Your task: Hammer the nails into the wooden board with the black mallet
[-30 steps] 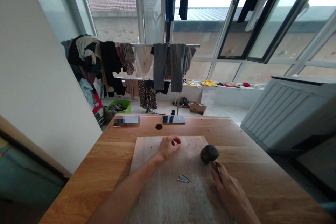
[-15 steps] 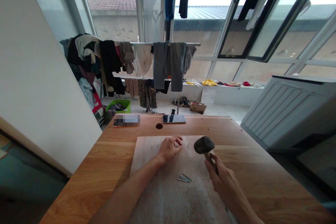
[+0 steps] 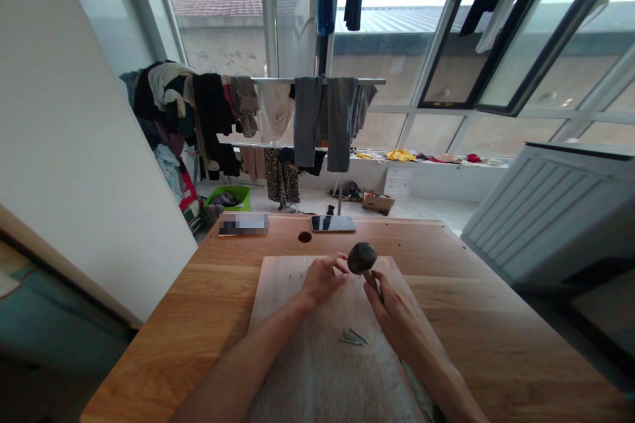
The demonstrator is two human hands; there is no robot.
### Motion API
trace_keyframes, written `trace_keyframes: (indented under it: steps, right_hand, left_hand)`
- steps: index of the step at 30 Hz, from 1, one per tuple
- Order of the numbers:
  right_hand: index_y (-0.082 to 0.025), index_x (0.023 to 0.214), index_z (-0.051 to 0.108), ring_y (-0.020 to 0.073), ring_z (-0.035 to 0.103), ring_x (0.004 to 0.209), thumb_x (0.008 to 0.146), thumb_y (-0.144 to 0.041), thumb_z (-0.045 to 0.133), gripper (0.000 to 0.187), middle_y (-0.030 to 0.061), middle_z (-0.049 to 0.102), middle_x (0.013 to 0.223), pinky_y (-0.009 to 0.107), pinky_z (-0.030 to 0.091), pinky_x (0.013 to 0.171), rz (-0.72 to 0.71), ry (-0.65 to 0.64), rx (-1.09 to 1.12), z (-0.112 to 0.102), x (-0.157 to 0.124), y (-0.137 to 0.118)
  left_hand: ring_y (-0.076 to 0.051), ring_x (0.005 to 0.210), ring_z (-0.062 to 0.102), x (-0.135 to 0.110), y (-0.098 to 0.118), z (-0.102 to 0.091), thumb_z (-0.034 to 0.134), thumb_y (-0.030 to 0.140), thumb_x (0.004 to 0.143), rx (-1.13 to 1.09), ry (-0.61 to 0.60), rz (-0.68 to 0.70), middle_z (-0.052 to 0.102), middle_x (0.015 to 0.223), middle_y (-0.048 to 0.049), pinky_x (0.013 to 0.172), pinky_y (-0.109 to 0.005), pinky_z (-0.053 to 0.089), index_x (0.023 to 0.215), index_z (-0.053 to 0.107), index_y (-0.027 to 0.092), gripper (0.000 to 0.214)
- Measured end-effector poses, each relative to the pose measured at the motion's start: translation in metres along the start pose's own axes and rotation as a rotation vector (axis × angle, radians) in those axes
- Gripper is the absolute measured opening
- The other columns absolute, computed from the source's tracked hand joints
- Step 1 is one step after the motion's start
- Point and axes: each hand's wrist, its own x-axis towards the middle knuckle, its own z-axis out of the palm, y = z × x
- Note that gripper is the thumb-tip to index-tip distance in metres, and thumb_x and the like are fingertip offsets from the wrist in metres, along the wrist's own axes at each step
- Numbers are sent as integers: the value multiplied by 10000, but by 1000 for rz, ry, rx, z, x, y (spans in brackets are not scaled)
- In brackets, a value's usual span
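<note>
My right hand (image 3: 394, 307) is wrapped around the handle of a mallet (image 3: 362, 258) with a dark, rounded head. The mallet head hangs over the far part of a pale wooden board (image 3: 297, 377), close to my left fingertips. Resting on that board, my left hand (image 3: 323, 281) has its fingers curled in and the tips drawn together. Whatever is between those tips is too small to make out. Several loose nails (image 3: 353, 337) lie in a small pile on the board, nearer to me than the mallet head. Small dark marks show on the board left of my left hand.
The board lies on a brown wooden table (image 3: 208, 324). A phone (image 3: 333, 223) and a blurred flat object (image 3: 243, 224) lie at its far edge, with a round hole (image 3: 304, 236) between them. Beyond stand a laundry rack (image 3: 367, 81) and a green basket (image 3: 241, 195).
My right hand has brought the mallet to the left, closer to my left hand. A thin upright thing on the board is now largely behind the mallet head. The view has shifted slightly.
</note>
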Motion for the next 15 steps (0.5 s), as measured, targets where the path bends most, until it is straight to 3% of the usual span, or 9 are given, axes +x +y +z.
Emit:
trace_keyframes:
  steps: [15]
  right_hand:
    - [-197, 1234, 539, 290, 714, 880, 982, -361, 324, 370, 101, 753, 912, 347, 472, 697, 81, -104, -26, 18, -2, 9]
  left_hand:
    - [-166, 764, 674, -2, 1, -2, 672, 121, 741, 65, 3, 21, 752, 889, 17, 729, -255, 500, 1215, 637, 245, 491]
